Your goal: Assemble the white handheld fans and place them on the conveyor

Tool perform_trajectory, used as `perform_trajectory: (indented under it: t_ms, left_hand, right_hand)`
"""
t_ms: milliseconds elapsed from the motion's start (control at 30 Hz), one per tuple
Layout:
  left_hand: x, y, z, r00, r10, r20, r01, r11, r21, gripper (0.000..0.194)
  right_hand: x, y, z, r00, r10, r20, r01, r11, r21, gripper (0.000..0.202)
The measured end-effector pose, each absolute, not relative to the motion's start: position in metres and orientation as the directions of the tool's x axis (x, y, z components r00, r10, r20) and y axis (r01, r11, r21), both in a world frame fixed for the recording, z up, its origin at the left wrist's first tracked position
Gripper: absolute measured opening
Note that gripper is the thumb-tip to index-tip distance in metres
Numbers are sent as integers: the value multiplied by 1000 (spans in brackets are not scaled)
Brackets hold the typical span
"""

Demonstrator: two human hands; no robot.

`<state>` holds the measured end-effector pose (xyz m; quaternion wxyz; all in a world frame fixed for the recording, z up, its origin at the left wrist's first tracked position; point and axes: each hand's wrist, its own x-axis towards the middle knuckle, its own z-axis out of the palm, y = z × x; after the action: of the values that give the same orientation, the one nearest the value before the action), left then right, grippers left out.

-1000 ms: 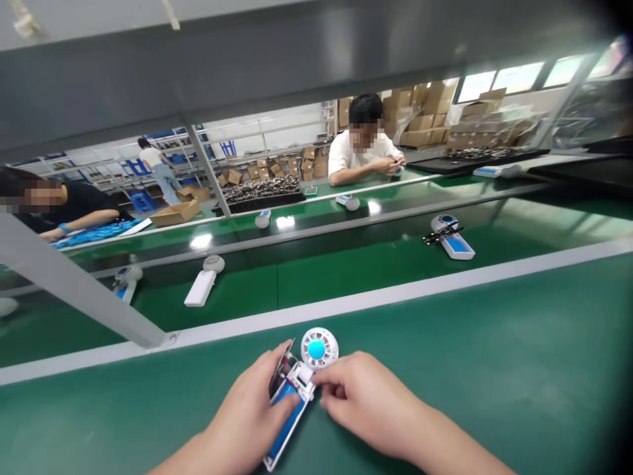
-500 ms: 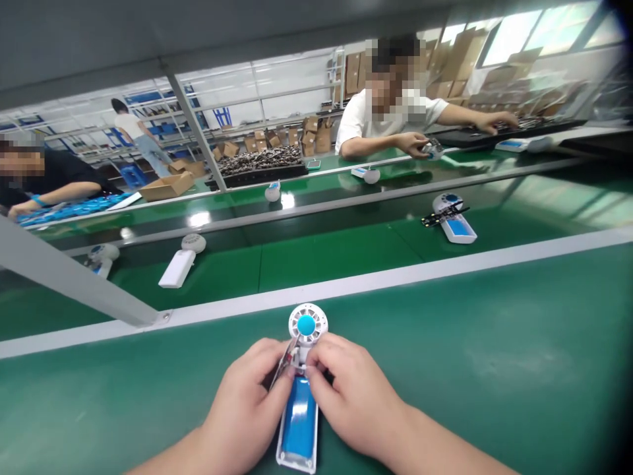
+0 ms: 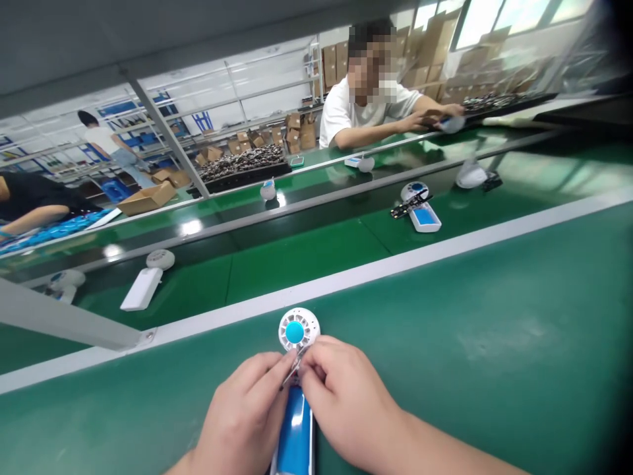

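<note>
A white handheld fan [image 3: 315, 324] with a turquoise disc in its round head lies on the green bench in front of me. Its open handle shows a blue battery [image 3: 295, 432]. My left hand [image 3: 242, 406] is closed at the fan's neck, fingers pinching a thin circuit board [image 3: 291, 371] seen nearly edge-on. Against the other side of the neck, my right hand [image 3: 346, 396] is closed in a pinch, its fingertips touching the board's upper end. Whatever lies between the right fingertips is hidden.
Beyond the bench's pale edge strip [image 3: 376, 269], a green conveyor carries an open fan with a loose board [image 3: 426, 218], a closed fan [image 3: 143, 288] and others. A grey post [image 3: 74, 316] stands at left. Across the line, a person in white [image 3: 341, 119] handles a part.
My hands have drawn closer over the fan's neck, and the circuit board has tilted toward the right fingers. My view has shifted slightly. Another fan has appeared on the conveyor at right.
</note>
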<state>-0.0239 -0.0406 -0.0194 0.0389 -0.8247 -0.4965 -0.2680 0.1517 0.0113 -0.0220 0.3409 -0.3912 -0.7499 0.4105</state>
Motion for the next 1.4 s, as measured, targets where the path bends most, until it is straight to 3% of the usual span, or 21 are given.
perform_trajectory:
  t_ms: [233,667,900,1067,1167,1267,1300,1400]
  left_hand:
    - [-23,-40,-21,385,765,516,847,-516,132,37]
    - [-24,-43,-24,394,772,499,828,-534,171,40]
    - [-25,-46,-19,427,784,451,835,-533,136,46]
    - [-19,-47,-21,436,783,444,853,-517,73,46]
    - [-26,-40,-17,415,812,409,846,-510,155,41]
    - [-58,-11,-3,234,873,428,904,-358,236,24]
    - [-74,6,5,117,894,433,940,-241,243,24]
    - [-111,73,39,-276,935,223,954,237,185,33]
  right_hand:
    - [154,15,-21,-449,879,163,242,295,-924,35]
    - [154,8,-25,-473,798,374,301,545,-783,21]
    - [148,7,-29,-450,823,348,357,522,-775,17]
    - [148,7,-28,-439,878,189,452,399,-798,24]
    - [149,11,-26,-439,885,158,443,366,-818,25]
    - [152,23,-24,-341,913,224,415,360,-836,17]
    - [154,28,-24,-277,929,246,411,346,-843,15]
    - [162,44,-20,-116,960,253,407,279,-870,20]
